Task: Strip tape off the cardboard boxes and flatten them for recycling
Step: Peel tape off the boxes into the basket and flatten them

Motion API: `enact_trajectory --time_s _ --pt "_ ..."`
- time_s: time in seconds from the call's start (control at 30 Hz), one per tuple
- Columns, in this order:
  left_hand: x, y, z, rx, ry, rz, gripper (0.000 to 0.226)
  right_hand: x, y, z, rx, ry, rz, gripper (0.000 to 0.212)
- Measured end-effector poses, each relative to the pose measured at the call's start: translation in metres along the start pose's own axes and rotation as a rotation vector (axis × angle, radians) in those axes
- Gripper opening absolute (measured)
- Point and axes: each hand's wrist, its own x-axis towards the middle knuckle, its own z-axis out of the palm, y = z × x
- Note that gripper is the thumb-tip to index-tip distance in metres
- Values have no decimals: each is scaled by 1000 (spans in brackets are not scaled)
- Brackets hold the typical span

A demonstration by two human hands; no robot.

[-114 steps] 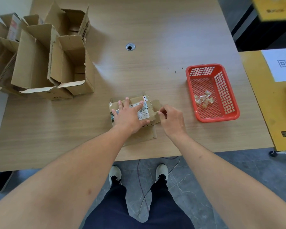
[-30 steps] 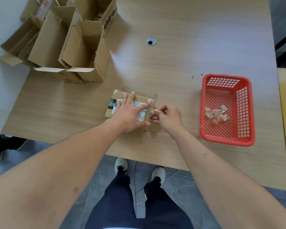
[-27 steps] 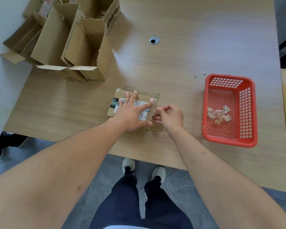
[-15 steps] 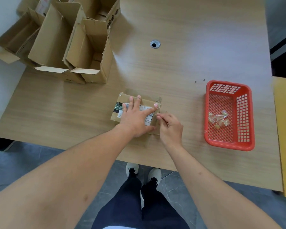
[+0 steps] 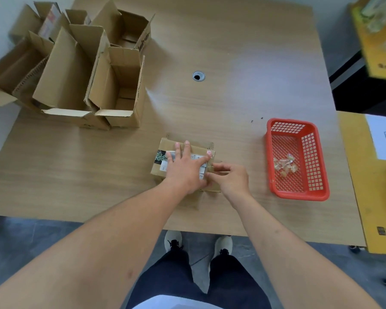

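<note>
Standing over the wooden table (image 5: pixel 232 63), the person has the small shipping box (image 5: pixel 165 170) lying near the front edge, left hand (image 5: pixel 184 169) pressed flat on its label with fingers spread. Right hand (image 5: pixel 231 178) sits just beside the box's right end, fingertips pinching what looks like clear tape (image 5: pixel 211 167), so the peel likely runs rightward toward the red basket (image 5: pixel 321 195)

A wooden table (image 5: pixel 243 52) stands on grey tiled floor (image 5: pixel 20 241).

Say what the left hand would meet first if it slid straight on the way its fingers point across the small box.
Nothing near: the left hand points away over the small box, and the table beyond looks bare; the cable hole lies roughly in line.
</note>
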Motion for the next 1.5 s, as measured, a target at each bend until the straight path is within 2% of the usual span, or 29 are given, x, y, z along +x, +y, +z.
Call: enact_trajectory --time_s 0.1,0.2,0.33,0.43,0.53,0.7,0.8,0.87,1.0,1.17,1.2,1.3,1.33,1.5 --pt "0 1 -1 -21 10 -1 83 4 -1 -2 -67 -52 -55 8" --pt "0 2 -2 -30 1 -7 87 10 -2 -2 -200 -55 -131 4" --pt "0 2 -1 -96 33 -19 83 16 -3 -3 -565 -91 -434 5" --pt "-2 2 0 -119 45 -30 80 22 0 -7 -695 -160 -525 11" --pt "-3 2 -1 -109 34 -38 85 30 7 -13 -516 -163 -437 12" --pt "-3 4 -1 -116 26 -59 94 34 17 -10 56 -144 -41 12" --pt "-3 5 -2 -120 27 -66 93 29 17 -10 364 -118 56 11" --pt "-2 6 -3 -120 22 -75 94 29 17 -13 444 -124 54 8" --pt "-3 7 -3 -129 20 -85 94 33 12 -24 296 -177 -81 13" --pt "-3 8 -3 -141 22 -91 93 36 7 -33 60 -218 -244 8" --pt "-3 8 -4 -138 23 -89 93 35 6 -33 16 -222 -280 14" --pt "-3 8 -3 -130 27 -82 92 31 6 -34 -81 -260 -342 55" --pt "-3 8 -3 -129 26 -82 92 31 9 -33 -124 -256 -368 57" --pt "-2 7 -2 -115 28 -84 89 27 19 -20 -296 -187 -505 28"
